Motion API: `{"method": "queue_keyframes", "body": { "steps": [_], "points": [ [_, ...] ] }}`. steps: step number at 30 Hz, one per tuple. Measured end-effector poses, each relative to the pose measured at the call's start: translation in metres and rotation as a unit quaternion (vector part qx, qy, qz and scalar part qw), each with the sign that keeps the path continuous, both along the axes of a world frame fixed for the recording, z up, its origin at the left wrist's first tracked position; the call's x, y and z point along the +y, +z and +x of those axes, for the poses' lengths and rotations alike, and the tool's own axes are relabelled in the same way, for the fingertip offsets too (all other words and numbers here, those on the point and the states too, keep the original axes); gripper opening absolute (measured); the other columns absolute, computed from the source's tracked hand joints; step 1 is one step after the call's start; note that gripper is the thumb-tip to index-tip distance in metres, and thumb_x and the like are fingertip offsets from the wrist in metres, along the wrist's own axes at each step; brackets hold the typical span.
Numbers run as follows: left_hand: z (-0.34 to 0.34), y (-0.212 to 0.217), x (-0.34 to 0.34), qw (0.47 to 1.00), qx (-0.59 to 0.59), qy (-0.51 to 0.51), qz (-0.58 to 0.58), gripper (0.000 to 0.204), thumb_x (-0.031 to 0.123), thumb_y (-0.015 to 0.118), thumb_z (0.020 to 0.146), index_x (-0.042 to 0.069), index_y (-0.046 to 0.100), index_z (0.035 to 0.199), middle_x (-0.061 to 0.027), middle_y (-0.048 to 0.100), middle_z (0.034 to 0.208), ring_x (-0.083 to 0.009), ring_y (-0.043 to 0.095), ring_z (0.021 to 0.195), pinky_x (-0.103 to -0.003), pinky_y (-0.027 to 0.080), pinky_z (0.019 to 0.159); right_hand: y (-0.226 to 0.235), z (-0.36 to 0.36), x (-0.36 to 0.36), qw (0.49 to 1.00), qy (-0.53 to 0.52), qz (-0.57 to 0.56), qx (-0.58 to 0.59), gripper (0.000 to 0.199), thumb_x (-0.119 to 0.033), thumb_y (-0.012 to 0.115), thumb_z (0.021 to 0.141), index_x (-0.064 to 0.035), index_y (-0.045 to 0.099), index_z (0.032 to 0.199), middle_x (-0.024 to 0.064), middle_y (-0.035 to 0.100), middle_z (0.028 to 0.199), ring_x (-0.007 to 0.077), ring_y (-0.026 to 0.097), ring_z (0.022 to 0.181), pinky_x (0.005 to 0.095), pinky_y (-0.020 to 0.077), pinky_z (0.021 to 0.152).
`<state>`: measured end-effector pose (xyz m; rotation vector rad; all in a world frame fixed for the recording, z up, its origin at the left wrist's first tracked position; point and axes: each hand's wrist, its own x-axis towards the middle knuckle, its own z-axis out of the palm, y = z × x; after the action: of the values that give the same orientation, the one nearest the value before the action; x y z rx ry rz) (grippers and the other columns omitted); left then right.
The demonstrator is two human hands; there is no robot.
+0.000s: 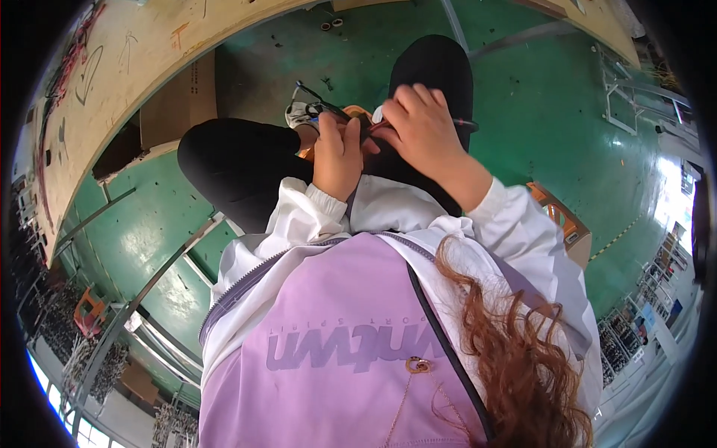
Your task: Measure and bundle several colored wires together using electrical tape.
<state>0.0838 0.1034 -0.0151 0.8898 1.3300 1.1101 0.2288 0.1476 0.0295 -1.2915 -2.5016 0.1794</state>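
My left hand (337, 155) is closed around a thin dark wire bundle (323, 100) that runs up and to the left from my fist. My right hand (422, 123) pinches the same bundle just to the right, fingers curled over it, and a short end of wire (464, 122) sticks out past that hand. Both hands meet above my lap, over my black trousers (239, 160). An orange part (358, 112) shows between the hands, mostly hidden. My lilac and white jacket (336, 328) fills the lower picture.
A long wooden workboard (112, 82) with drawn marks and wiring curves along the upper left. A cardboard box (179, 104) sits under it. Below is green floor (567, 119), with an orange-rimmed box (564, 224) at my right and metal frames (627, 97) farther right.
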Motion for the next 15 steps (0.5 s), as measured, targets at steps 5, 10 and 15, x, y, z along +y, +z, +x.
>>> {"method": "queue_keyframes", "body": {
  "steps": [5,10,15],
  "points": [
    [-0.003,0.01,-0.005,0.987,0.138,-0.05,0.069,0.012,0.005,0.045,0.088,0.0,0.035,0.09,-0.0075,0.06,0.062,-0.0158,0.053,0.045,-0.027,0.04,0.042,-0.029,0.01,0.03,0.84,0.056,-0.514,0.161,0.024,-0.014,0.063,0.074,-0.0023,0.061,0.096,0.0058,0.059,0.093,0.0204,0.055,0.087,0.0313,0.0427,0.079],
    [-0.004,0.006,-0.009,0.964,0.226,-0.037,0.135,0.014,0.005,0.048,0.087,-0.001,0.036,0.091,-0.0088,0.058,0.06,-0.021,0.056,0.047,-0.032,0.042,0.044,-0.026,-0.016,0.044,0.609,-0.079,-0.72,0.324,0.02,-0.019,0.059,0.082,-0.0025,0.064,0.091,0.0011,0.062,0.084,0.0079,0.056,0.077,0.0226,0.0435,0.072],
    [-0.005,-0.012,-0.007,0.954,0.267,0.007,0.138,0.013,0.007,0.046,0.089,0.0,0.035,0.09,-0.0103,0.054,0.059,-0.0199,0.056,0.046,-0.032,0.041,0.041,-0.011,-0.031,0.042,0.606,-0.183,-0.683,0.365,0.019,-0.021,0.061,0.082,-0.0027,0.065,0.087,0.0007,0.062,0.082,0.0076,0.055,0.075,0.0222,0.0419,0.07]
  ]
}}
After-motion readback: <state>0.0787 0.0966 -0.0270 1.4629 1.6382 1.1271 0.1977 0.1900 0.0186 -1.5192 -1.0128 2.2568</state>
